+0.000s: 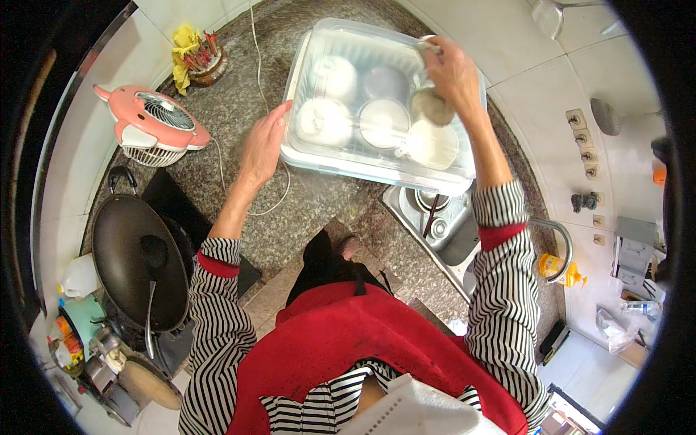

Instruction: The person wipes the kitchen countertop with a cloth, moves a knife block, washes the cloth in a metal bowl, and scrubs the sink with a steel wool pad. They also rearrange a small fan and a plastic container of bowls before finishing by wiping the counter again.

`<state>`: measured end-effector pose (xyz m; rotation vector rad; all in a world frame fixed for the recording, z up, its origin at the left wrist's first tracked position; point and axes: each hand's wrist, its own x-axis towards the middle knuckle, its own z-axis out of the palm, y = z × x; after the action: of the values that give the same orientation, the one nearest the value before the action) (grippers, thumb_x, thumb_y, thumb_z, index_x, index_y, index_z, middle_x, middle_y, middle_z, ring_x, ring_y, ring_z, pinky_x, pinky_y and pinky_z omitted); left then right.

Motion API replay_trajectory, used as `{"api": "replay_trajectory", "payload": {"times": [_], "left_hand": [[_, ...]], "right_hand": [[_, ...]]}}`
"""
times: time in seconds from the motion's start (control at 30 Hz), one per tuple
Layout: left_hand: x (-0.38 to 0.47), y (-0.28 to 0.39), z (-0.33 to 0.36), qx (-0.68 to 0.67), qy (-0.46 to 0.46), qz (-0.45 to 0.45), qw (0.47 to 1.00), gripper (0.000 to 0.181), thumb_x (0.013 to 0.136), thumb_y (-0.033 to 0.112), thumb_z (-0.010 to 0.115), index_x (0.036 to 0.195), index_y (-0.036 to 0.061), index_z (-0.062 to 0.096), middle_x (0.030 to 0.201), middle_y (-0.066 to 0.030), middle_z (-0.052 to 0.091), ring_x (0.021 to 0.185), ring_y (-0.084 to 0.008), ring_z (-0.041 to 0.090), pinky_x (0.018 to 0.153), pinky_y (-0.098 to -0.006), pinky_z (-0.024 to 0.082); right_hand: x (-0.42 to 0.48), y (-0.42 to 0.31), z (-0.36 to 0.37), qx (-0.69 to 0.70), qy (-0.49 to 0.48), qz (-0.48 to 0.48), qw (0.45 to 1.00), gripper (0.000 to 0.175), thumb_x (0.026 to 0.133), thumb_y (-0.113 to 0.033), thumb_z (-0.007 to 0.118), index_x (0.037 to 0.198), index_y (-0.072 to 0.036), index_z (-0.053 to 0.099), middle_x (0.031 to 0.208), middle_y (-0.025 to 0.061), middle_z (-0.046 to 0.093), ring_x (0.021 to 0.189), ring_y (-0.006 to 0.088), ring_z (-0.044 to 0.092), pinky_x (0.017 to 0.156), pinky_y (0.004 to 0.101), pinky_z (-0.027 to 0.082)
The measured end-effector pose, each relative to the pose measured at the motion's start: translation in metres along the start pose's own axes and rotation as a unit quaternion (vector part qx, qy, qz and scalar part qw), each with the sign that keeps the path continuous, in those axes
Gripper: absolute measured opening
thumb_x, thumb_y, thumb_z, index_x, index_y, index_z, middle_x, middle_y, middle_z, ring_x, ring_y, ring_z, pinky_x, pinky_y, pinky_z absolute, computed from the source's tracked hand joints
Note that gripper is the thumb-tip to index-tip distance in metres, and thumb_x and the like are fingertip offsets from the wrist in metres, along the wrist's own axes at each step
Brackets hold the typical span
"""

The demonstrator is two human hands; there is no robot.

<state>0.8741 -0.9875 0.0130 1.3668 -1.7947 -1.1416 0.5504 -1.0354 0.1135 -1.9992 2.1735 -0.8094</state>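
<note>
A large clear plastic box with a transparent lid lies on the granite countertop, its near right corner over the sink. Through the lid show several round white items and a greyish-brown one. My right hand, slightly blurred, is over the lid's far right part with a crumpled light cloth in its fingers. My left hand rests against the box's left side, fingertips on the edge and fingers extended. The underside of that hand is hidden.
A pink fan with its white cord stands at the left, near a pot of red sticks. A wok with a ladle sits on the stove. The steel sink, its faucet and a yellow pump bottle are at the right.
</note>
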Motion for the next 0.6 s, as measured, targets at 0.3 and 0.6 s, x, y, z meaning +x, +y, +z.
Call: {"api": "replay_trajectory", "payload": {"times": [0.3, 0.6], "left_hand": [[-0.003, -0.002, 0.011, -0.021, 0.035, -0.007, 0.999, 0.051, 0.102, 0.024, 0.033, 0.144, -0.0003, 0.046, 0.145, -0.0211, 0.05, 0.135, -0.0316, 0.047, 0.113, -0.0365, 0.034], [-0.002, -0.008, 0.012, 0.009, 0.04, 0.006, 0.999, 0.052, 0.102, 0.025, 0.028, 0.144, 0.002, 0.047, 0.142, -0.0184, 0.052, 0.133, -0.0312, 0.046, 0.113, -0.0375, 0.033]], "right_hand": [[0.017, 0.016, 0.015, -0.122, -0.092, -0.039, 0.987, 0.022, 0.09, -0.02, 0.058, 0.103, -0.016, 0.075, 0.097, 0.0135, 0.074, 0.09, 0.0315, 0.071, 0.078, 0.045, 0.057], [0.023, 0.029, 0.001, -0.154, -0.109, -0.078, 0.979, 0.024, 0.092, -0.021, 0.057, 0.107, -0.013, 0.074, 0.098, 0.015, 0.072, 0.091, 0.0357, 0.068, 0.081, 0.0458, 0.054]]}}
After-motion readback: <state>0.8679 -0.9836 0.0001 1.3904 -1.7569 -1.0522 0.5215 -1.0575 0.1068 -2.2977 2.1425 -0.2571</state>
